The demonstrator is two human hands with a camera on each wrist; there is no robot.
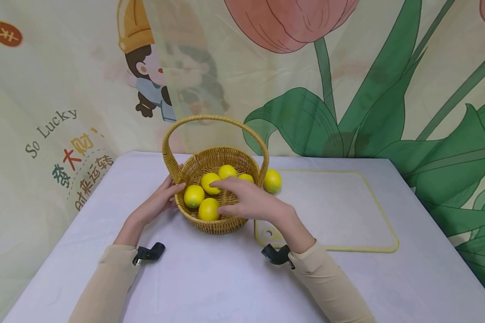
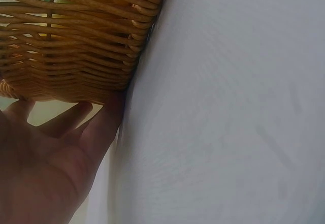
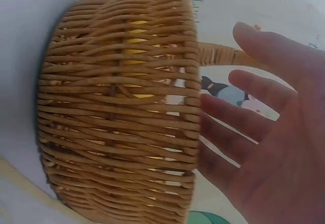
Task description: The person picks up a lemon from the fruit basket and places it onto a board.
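Observation:
A wicker basket [image 1: 214, 228] with a tall arched handle stands on the table and holds several yellow lemons [image 1: 194, 196]. At its left side, my left hand [image 1: 157, 202] touches the basket near the foot of the handle. In the left wrist view, the fingers [image 2: 104, 122] extend against the woven outer wall. Over the basket's right side hovers my right hand [image 1: 252, 199], palm down, partly covering the lemons. Its fingers [image 3: 249, 87] are spread and loosely bent beyond the rim, with nothing visible between them. Another lemon [image 1: 272, 181] lies outside, right of the basket.
A white cutting board [image 1: 327, 208] with a yellow-green edge lies right of the basket, partly under my right forearm. A white cloth [image 1: 202, 282] covers the table. Behind it hangs a printed curtain [image 1: 299, 85] with tulips and a cartoon figure.

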